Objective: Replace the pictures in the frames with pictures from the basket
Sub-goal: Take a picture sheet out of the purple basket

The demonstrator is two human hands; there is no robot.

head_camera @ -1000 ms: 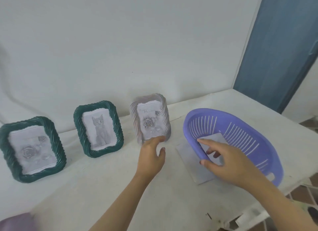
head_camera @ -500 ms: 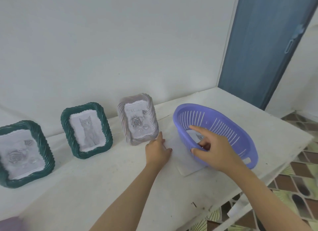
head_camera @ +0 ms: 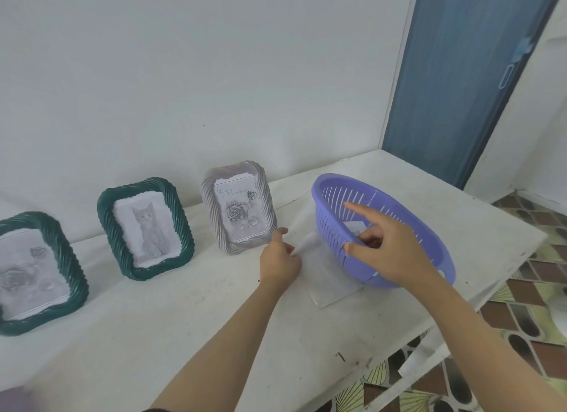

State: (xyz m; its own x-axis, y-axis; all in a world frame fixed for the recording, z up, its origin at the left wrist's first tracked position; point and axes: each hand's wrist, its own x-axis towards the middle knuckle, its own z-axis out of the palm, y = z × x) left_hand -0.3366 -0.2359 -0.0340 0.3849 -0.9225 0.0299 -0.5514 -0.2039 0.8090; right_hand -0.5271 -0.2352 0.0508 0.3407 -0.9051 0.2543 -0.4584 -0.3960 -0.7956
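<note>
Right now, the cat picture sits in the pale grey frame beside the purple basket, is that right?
Not quite. The cat picture sits in the middle green frame, not the pale grey frame. The grey one beside the purple basket holds a rose picture. The head view shows it.

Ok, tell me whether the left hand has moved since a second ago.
Yes. The left hand shifted right, off the grey ribbed picture frame's lower corner toward the white paper sheet.
</note>
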